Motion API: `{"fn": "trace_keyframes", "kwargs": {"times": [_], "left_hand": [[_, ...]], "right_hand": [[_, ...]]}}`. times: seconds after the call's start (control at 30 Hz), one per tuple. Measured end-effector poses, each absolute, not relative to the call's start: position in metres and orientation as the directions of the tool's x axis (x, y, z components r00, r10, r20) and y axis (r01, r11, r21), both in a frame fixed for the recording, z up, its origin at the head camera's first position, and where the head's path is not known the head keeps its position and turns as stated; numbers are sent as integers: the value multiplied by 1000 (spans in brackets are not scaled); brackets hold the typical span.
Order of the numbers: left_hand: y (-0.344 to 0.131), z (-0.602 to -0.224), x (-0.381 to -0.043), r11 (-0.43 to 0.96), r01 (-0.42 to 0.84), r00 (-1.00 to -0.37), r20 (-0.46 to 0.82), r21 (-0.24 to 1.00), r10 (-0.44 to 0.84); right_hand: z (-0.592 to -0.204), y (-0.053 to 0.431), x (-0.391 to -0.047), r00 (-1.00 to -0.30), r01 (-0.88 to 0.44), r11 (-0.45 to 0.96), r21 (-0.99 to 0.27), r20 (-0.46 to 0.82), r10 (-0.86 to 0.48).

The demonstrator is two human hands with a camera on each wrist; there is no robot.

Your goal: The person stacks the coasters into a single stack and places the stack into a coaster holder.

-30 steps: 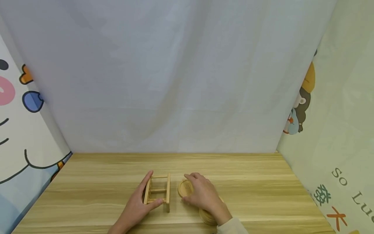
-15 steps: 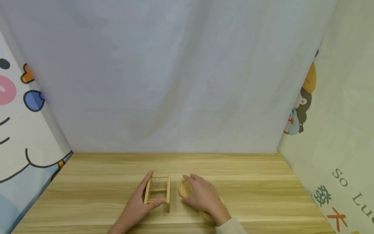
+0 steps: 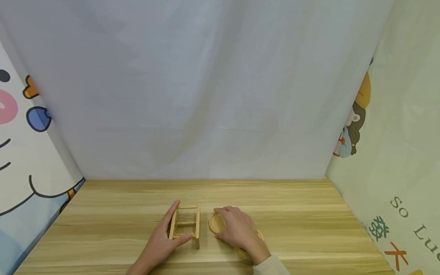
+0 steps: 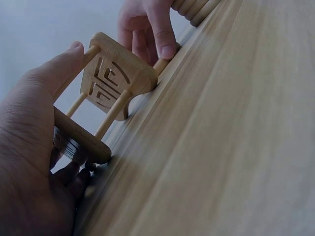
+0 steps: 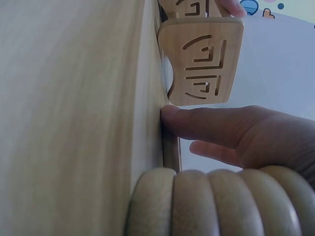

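Observation:
My left hand (image 3: 161,237) grips a small wooden coaster rack (image 3: 198,225) by its left side, thumb along the near rod and fingers behind. Rods join the rack's two panels; a cut-out line pattern shows on the panel (image 4: 118,66) in the left wrist view. Just right of the rack, a round wooden coaster (image 3: 216,223) with a raised rim lies flat on the table. My right hand (image 3: 238,228) pinches it, thumb at the near edge and fingers at the far edge, covering its right part. Beneath my right wrist is a stack of several coasters (image 5: 197,204), partly hidden.
The wood-grain table (image 3: 295,214) runs back to a pale hanging cloth (image 3: 206,95). Printed cartoon panels (image 3: 398,152) border the table on both sides.
The fingertips of my right hand have drawn in toward the coaster's far edge, and that hand has settled slightly lower over it. My left hand and the rack stay in place.

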State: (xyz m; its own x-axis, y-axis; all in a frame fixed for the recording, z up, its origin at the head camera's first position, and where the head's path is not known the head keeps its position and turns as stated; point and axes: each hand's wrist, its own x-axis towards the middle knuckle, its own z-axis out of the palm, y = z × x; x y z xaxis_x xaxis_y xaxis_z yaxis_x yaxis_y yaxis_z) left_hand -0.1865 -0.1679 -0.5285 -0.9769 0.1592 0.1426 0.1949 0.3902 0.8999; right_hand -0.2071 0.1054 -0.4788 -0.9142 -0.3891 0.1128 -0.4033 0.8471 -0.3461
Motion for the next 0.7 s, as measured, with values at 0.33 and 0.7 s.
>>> {"fn": "trace_keyframes", "kwargs": {"times": [0.33,0.7], "left_hand": [[-167,-528,-186,365,215,-973,167,906,160],[-167,-530,-186,383,195,-977,146,903,153]], "right_hand": [[-479,107,-207,-907,-420,842,-338,132,-400],[-481,107,-208,-903,-430,844,-322,126,-412]]}}
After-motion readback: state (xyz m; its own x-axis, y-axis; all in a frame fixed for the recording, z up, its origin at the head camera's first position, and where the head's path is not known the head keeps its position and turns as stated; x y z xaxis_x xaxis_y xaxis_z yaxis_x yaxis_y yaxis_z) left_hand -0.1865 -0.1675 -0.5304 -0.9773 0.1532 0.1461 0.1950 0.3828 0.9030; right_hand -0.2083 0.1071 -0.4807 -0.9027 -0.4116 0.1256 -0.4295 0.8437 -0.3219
